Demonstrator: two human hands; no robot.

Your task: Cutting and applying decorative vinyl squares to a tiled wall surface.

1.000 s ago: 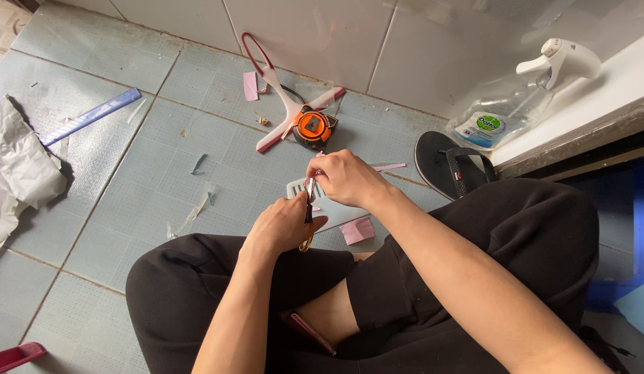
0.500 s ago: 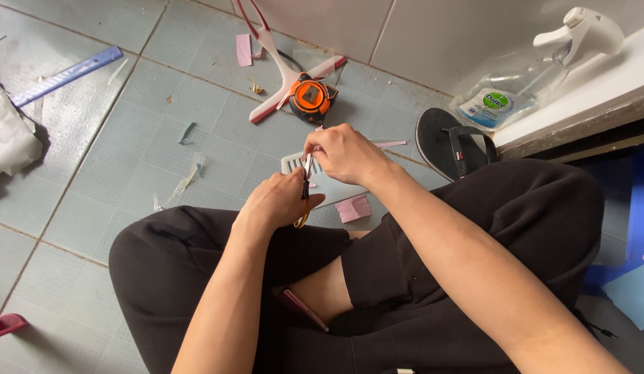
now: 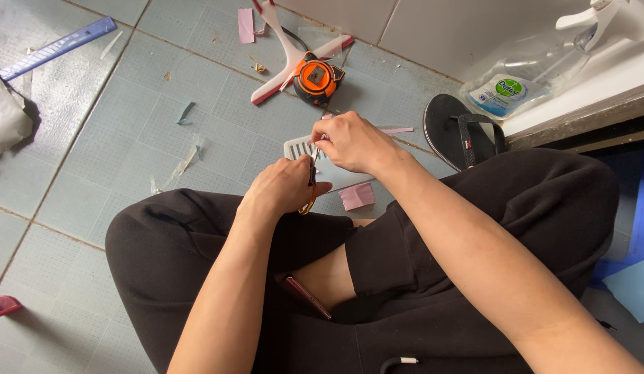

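**Hands at work on a small white grille**

On the tiled floor [image 3: 128, 138], a person sat cross-legged in black trousers [image 3: 474, 228], both hands meeting just above the knees. The left hand [image 3: 284, 190] was closed around a slim tool with a yellowish handle [image 3: 309, 201], probably small scissors or pliers, though the fingers hid most of it. The right hand [image 3: 353, 142] was pinched shut on something tiny at the tool's tip, too small to make out. Right beneath both hands lay a white slotted grille [image 3: 297, 147], partly covered by them and resting on the floor.

A pink paper scrap [image 3: 356, 196] lay just beside the grille, and another pink strip [image 3: 396, 130] near the right wrist. Further off sat an orange tape measure [image 3: 316, 77], touching a white and red clamp [image 3: 287, 52]. A blue ruler [image 3: 55, 47] lay well apart at the left, a black sandal [image 3: 460, 135] to the right, and a spray bottle [image 3: 543, 62] on the ledge behind it.

Judging by the scattered offcuts, some cutting was already done; the piece in hand looked mid-cut, with the grille not yet finished.
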